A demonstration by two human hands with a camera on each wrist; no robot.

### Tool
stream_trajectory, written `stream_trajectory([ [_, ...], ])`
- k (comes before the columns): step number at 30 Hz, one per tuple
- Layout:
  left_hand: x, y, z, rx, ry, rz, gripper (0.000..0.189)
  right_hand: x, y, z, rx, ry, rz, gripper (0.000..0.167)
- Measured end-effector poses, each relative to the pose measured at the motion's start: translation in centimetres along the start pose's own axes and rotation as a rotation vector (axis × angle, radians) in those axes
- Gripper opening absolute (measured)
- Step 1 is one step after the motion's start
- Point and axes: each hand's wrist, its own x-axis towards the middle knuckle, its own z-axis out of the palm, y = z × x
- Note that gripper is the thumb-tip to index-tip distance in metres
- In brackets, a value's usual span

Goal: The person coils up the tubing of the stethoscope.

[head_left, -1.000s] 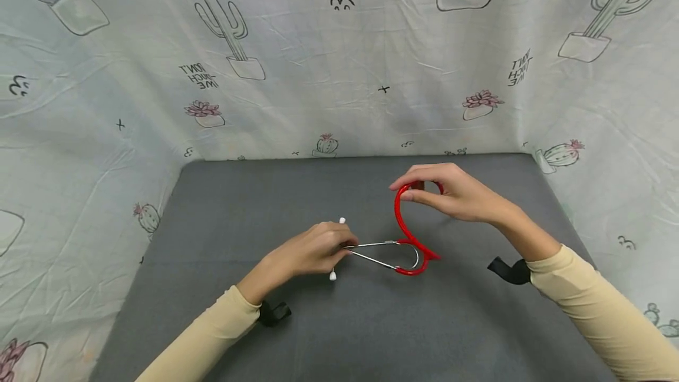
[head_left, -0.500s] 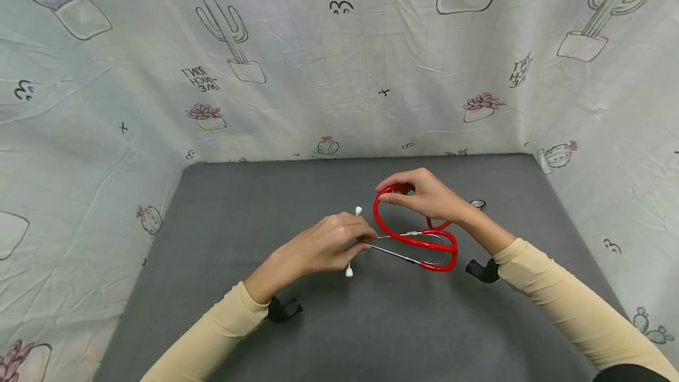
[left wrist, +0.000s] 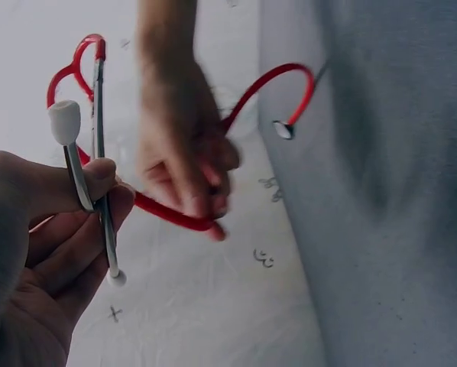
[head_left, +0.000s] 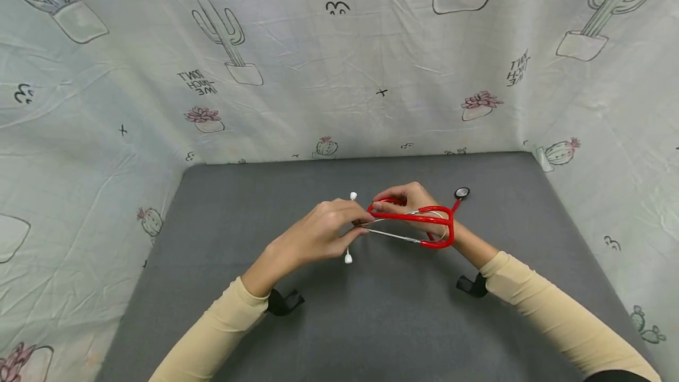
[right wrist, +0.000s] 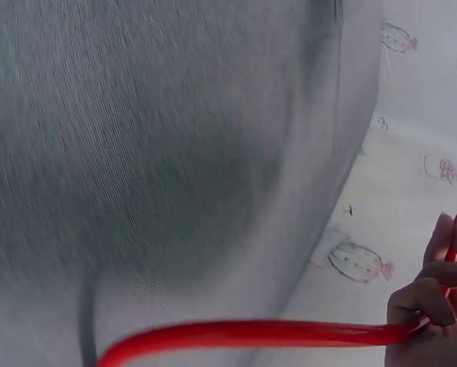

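A red stethoscope point(head_left: 436, 244) is held up between both hands above the grey table. My left hand point(head_left: 320, 234) pinches its metal ear tubes point(head_left: 394, 235) close to the white ear tips point(head_left: 348, 259). Right beside it, my right hand point(head_left: 415, 196) grips the folded red tubing, bringing the bend near the left fingertips. In the left wrist view the tubing point(left wrist: 171, 215) runs from the left fingers to the right hand point(left wrist: 175, 138). The chest piece point(head_left: 462, 193) hangs free beyond the right wrist. A stretch of tubing point(right wrist: 251, 333) crosses the bottom of the right wrist view.
The grey table point(head_left: 350, 335) spreads under both hands. White cloth walls point(head_left: 297, 46) with cactus drawings enclose it at the back and sides. Black straps point(head_left: 286, 302) stick out from both wrists.
My right hand has moved left and slightly nearer, carrying the tubing up to the left hand. The left hand has shifted right and up with the ear tubes. The chest piece has come into sight.
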Motion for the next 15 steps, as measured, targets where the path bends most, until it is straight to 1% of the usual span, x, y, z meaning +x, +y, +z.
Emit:
stream_trajectory([
  [2,0.2,-0.2,-0.2,-0.015,0.023,-0.004,0.019,-0.2,0.4,0.4,0.017,-0.001,-0.004,0.02],
  [3,0.3,-0.3,-0.2,-0.02,0.035,-0.008,0.019,-0.3,0.5,0.6,0.017,-0.001,-0.021,0.02],
  [4,0.3,-0.4,-0.3,-0.027,0.045,-0.011,0.019,-0.3,0.7,0.8,-0.012,-0.008,-0.05,0.016],
  [5,0.4,-0.5,-0.4,-0.033,0.053,-0.014,0.019,-0.5,0.9,1.0,-0.016,-0.013,-0.05,0.016],
  [9,0.4,-0.9,-0.6,-0.038,0.072,-0.041,0.019,-1.0,1.3,2.1,-0.01,-0.02,-0.079,0.012],
  [10,0.4,-1.0,-0.6,-0.044,0.076,-0.051,0.019,-1.2,1.4,2.5,-0.012,-0.021,-0.065,0.011],
  [11,0.4,-1.1,-0.6,-0.045,0.081,-0.062,0.019,-1.4,1.4,2.8,0.014,-0.013,-0.033,0.013],
  [12,0.4,-1.2,-0.6,-0.045,0.086,-0.072,0.019,-1.6,1.3,3.1,0.015,-0.007,-0.035,0.013],
  [15,0.3,-1.4,-0.6,-0.051,0.103,-0.097,0.019,-2.3,0.8,3.8,-0.015,0.004,0.014,0.014],
])
